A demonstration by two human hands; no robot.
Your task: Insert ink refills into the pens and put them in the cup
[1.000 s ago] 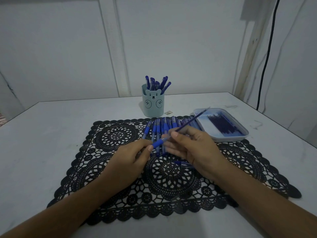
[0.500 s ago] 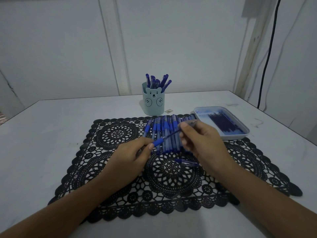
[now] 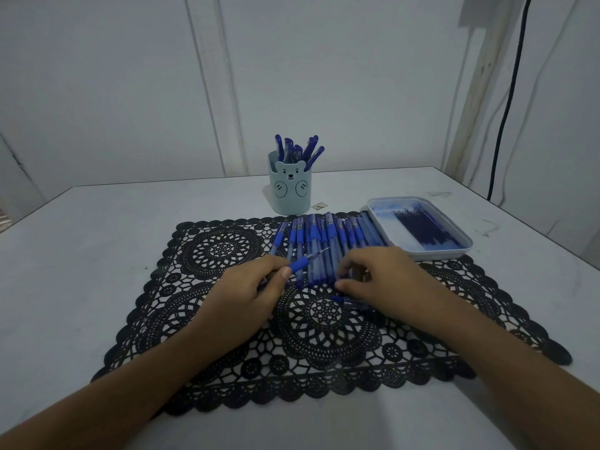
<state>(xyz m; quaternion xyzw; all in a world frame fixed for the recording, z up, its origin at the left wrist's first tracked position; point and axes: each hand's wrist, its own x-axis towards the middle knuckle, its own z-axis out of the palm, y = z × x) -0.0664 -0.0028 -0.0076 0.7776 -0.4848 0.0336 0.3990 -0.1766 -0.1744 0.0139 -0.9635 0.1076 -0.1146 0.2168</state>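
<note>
My left hand [image 3: 256,287] grips a pen [image 3: 303,262] by its blue grip section, tip pointing up and to the right. My right hand [image 3: 383,280] hovers low over the near ends of a row of blue pens [image 3: 328,238] on the black lace mat [image 3: 224,251], fingers loosely curled with nothing visible in them. A short blue pen part [image 3: 349,302] lies on the mat just under that hand. The light blue bear cup [image 3: 290,190] stands behind the row and holds several pens. Dark ink refills [image 3: 422,227] lie in the pale tray [image 3: 425,254] at right.
The white table [image 3: 97,254] has its right edge close to the tray, and a black cable [image 3: 501,125] hangs down the wall there. A small tag [image 3: 318,206] lies beside the cup. Bare table surface stretches to the left of the mat.
My right hand pushed the refill into the pen held by my left hand, let go, and dropped down to the pen row. The refill no longer sticks out.
</note>
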